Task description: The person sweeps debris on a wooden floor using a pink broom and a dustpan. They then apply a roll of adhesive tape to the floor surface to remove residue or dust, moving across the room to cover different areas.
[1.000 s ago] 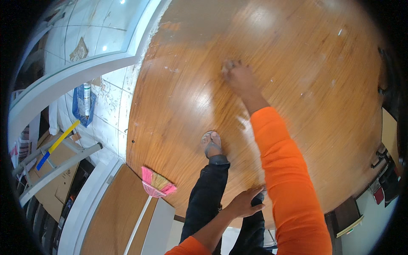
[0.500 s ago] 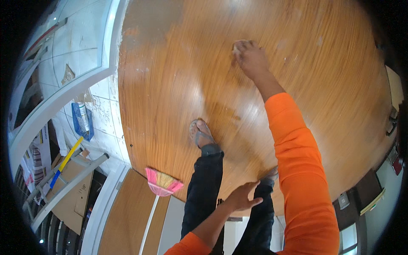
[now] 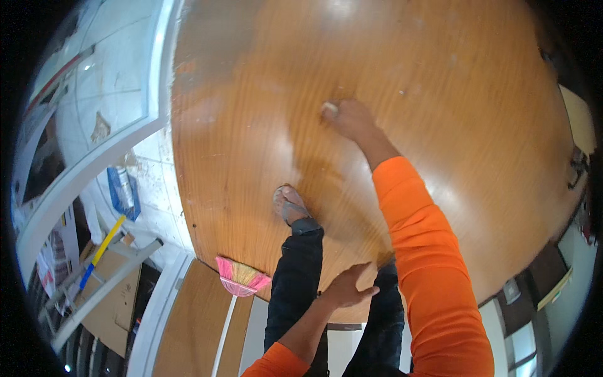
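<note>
My right hand (image 3: 353, 119) is stretched out low over the wood-grain floor (image 3: 251, 144), its fingers closed around a small pale pad or block (image 3: 330, 108). Only one end of that piece shows, and blur hides what kind it is. Nearer to me, my left hand (image 3: 347, 286) hangs in the air between my legs, fingers stretched and thumb apart, holding nothing. My foot in a grey flip-flop (image 3: 290, 204) stands on the floor to the left of the right hand's reach.
A pink and yellow broom (image 3: 244, 276) leans at the near left. Beyond a white frame (image 3: 100, 151) are a blue tray (image 3: 123, 193) with a tube in it, a ladder (image 3: 107, 292) and cardboard (image 3: 116, 314). A dull grey patch marks the floor's far left.
My right hand has come nearer and a little to the left with the pale piece. The left hand stays over nearly the same spot, still spread.
</note>
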`<control>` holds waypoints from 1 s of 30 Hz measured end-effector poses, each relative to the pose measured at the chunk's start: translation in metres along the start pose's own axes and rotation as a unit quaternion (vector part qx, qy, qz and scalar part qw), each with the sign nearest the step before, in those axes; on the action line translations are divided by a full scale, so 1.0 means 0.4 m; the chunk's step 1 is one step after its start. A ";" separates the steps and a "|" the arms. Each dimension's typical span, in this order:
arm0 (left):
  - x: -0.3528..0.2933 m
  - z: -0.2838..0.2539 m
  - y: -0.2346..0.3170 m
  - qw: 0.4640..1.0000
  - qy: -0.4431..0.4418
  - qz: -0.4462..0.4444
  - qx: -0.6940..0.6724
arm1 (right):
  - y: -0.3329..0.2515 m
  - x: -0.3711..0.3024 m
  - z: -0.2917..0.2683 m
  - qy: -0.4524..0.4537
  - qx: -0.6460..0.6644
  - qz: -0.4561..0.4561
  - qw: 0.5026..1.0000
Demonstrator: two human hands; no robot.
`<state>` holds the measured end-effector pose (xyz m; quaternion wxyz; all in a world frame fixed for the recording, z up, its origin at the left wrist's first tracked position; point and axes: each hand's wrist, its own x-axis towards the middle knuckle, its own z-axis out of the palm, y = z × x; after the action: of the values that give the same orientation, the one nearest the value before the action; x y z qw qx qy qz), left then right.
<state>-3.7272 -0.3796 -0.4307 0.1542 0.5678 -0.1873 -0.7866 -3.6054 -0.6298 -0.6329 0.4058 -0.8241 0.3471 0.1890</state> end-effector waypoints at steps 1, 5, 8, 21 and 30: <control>0.003 0.002 -0.002 1.000 -0.003 -0.002 -0.001 | -0.002 -0.029 -0.006 -0.048 0.080 0.032 0.995; 0.037 0.041 -0.048 1.000 0.024 -0.016 0.002 | 0.114 -0.308 0.081 0.147 0.230 0.051 0.961; 0.043 0.061 -0.021 1.000 0.010 -0.026 0.011 | 0.307 -0.574 0.164 0.218 0.331 0.278 0.875; 0.112 0.246 -0.093 0.986 -0.020 -0.108 0.125 | 0.949 -1.017 0.182 0.407 0.357 0.398 0.741; 0.144 0.334 -0.138 0.976 -0.029 -0.140 0.162 | 0.959 -1.018 0.208 0.232 -0.098 0.223 0.942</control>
<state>-3.8737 -0.3408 -0.4665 -0.0569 0.5827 -0.2352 -0.7758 -4.1660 -0.5574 -0.6474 0.1785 -0.7822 0.5864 0.1114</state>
